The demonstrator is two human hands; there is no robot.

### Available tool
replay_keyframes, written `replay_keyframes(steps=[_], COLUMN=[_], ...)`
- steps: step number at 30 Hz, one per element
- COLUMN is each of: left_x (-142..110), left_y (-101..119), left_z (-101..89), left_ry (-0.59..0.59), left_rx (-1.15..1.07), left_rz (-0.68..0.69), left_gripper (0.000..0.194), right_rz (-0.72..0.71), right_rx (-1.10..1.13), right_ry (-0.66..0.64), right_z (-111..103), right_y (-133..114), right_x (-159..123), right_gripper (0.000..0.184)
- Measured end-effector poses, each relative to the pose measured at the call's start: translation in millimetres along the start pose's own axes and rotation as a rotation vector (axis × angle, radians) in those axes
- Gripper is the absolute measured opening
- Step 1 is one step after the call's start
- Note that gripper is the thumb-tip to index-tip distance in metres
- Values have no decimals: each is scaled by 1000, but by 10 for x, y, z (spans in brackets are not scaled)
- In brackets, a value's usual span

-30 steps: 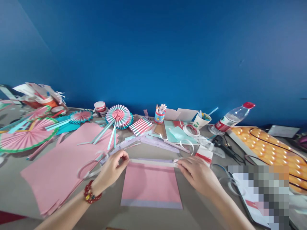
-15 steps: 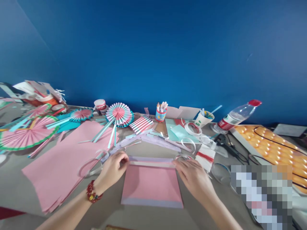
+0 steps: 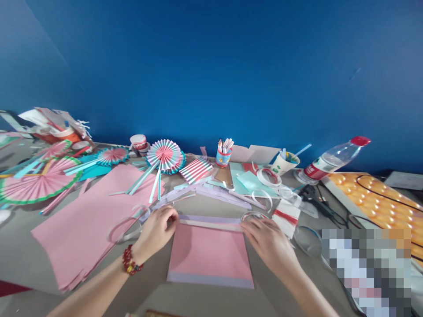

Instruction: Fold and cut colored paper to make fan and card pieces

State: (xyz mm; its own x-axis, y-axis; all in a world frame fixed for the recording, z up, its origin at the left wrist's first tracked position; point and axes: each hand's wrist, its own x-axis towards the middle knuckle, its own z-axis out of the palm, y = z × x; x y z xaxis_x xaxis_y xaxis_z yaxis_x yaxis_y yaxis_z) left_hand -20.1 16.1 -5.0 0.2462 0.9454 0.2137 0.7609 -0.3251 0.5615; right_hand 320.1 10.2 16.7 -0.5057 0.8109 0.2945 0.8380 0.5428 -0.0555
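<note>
A pink sheet of paper (image 3: 210,253) with lavender bands along its far and near edges lies flat in front of me. Across its far edge runs a narrow whitish strip (image 3: 210,226), like tape. My left hand (image 3: 158,232), wearing a red beaded bracelet (image 3: 131,260), pinches the strip's left end between thumb and curled fingers. At the right end, my right hand (image 3: 269,244) has its fingers closed on the strip, their tips partly hidden. Just behind the right hand lies a roll of tape (image 3: 253,215).
Stacked pink paper (image 3: 89,220) covers the left side. Pleated paper fans (image 3: 163,155) lie behind it. A pen cup (image 3: 224,157), a paper cup (image 3: 284,163), tape rolls (image 3: 268,177) and a tilted-looking bottle (image 3: 330,162) stand along the blue wall. Cables and an orange bumpy pad (image 3: 380,193) are at right.
The view has shifted slightly, so things on the right appear a little farther right. Both hands stay at the strip's ends, and the strip and sheet look unchanged.
</note>
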Motion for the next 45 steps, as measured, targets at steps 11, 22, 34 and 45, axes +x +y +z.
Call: replay_keyframes(steps=[11, 22, 34, 45], left_x=[46, 97, 121, 109], left_y=[31, 21, 28, 57], left_z=[-26, -86, -89, -72], left_ry=[-41, -109, -123, -94], left_rx=[27, -12, 36, 81], left_rz=[-25, -43, -32, -19], left_gripper=[12, 14, 15, 15], right_rz=[-32, -82, -118, -140], right_rx=[-81, -117, -140, -184], right_ry=[-11, -66, -148, -102], right_z=[-32, -3, -21, -23], right_y=[16, 64, 51, 21], right_x=[69, 122, 205, 204], right_gripper=[26, 24, 25, 27])
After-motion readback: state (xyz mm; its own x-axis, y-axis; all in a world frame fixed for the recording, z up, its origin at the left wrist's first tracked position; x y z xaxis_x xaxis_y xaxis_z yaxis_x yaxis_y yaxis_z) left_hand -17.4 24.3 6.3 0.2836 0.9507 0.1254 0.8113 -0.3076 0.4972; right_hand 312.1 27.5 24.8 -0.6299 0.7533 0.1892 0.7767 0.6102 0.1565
